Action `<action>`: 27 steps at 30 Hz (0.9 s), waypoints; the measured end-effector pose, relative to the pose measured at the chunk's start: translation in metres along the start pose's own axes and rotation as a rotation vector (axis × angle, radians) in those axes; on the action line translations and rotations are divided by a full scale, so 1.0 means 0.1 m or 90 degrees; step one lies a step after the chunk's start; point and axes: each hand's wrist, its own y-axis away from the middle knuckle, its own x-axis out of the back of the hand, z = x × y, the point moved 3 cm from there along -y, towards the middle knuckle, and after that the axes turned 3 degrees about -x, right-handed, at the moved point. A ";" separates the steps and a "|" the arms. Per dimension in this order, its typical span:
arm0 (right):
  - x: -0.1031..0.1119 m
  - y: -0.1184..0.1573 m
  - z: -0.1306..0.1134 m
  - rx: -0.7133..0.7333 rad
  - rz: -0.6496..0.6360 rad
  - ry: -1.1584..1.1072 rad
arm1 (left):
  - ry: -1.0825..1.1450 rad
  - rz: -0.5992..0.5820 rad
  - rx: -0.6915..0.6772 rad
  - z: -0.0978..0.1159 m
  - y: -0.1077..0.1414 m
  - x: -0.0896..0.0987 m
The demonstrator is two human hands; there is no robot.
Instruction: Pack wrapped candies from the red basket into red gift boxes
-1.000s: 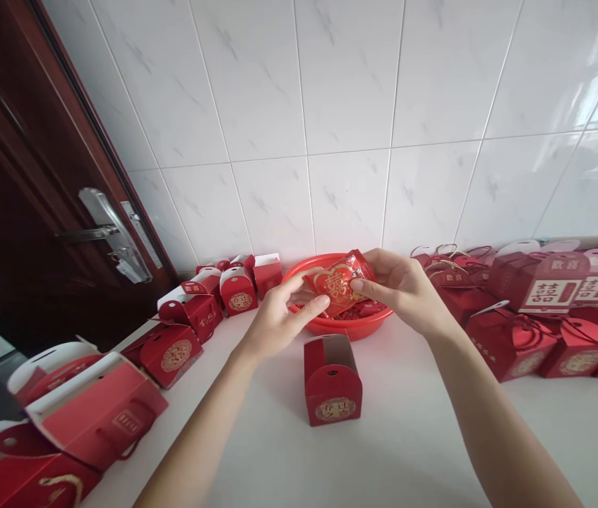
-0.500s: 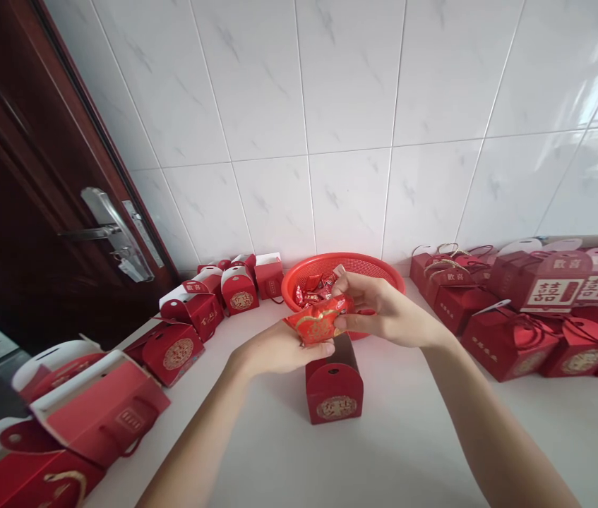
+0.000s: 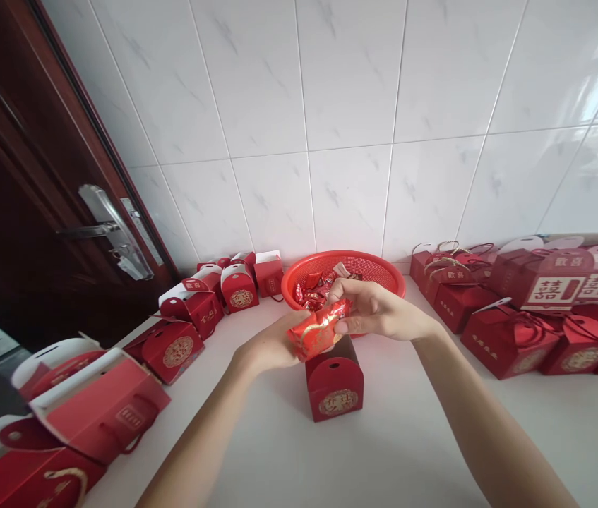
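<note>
As 2 hands [image 3: 375,310] hold a packet [image 3: 318,331], a box [image 3: 566,271] reads "歡喜".

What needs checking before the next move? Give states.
1. Shiny red-and-gold foil packet held by left hand and right hand: ok.
2. Small red cardboard box with gold emblem upright: ok.
3. View into box: not ok, packet and hands partly cover its top.
4. Box contents: cannot tell.
5. Round red plastic mesh basket holding wrapped pieces: ok.
</note>
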 end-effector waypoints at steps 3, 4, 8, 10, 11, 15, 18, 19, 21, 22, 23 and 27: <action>0.02 -0.01 0.08 -0.040 -0.033 -0.013 | 0.021 -0.003 0.025 0.01 -0.03 -0.03; 0.02 -0.01 0.10 -0.051 -0.044 -0.010 | 0.032 0.005 0.013 0.01 -0.04 -0.03; 0.07 -0.01 0.15 -0.094 -0.054 0.045 | 0.053 -0.015 -0.036 0.01 -0.05 0.00; 0.10 0.01 0.14 -0.111 -0.037 0.083 | 0.033 -0.034 -0.052 0.02 -0.04 0.05; 0.12 0.02 0.13 -0.114 -0.027 0.104 | 0.017 -0.041 -0.065 0.04 -0.04 0.07; 0.18 0.07 0.09 -0.117 0.006 0.213 | -0.030 -0.063 -0.105 0.05 -0.01 0.17; 0.19 0.09 0.09 -0.144 0.035 0.329 | -0.030 -0.089 -0.085 -0.04 -0.01 0.18; 0.19 0.09 0.09 -0.149 0.047 0.363 | -0.026 -0.101 -0.078 -0.07 -0.02 0.17; 0.17 0.09 0.08 -0.147 0.063 0.406 | -0.019 -0.122 -0.070 -0.13 -0.03 0.16; 0.17 0.09 0.07 -0.142 0.065 0.415 | -0.015 -0.129 -0.071 -0.15 -0.03 0.15; 0.16 0.09 0.07 -0.138 0.063 0.419 | -0.009 -0.134 -0.076 -0.16 -0.04 0.14; 0.16 0.10 0.05 -0.146 0.050 0.430 | 0.001 -0.136 -0.093 -0.21 -0.06 0.14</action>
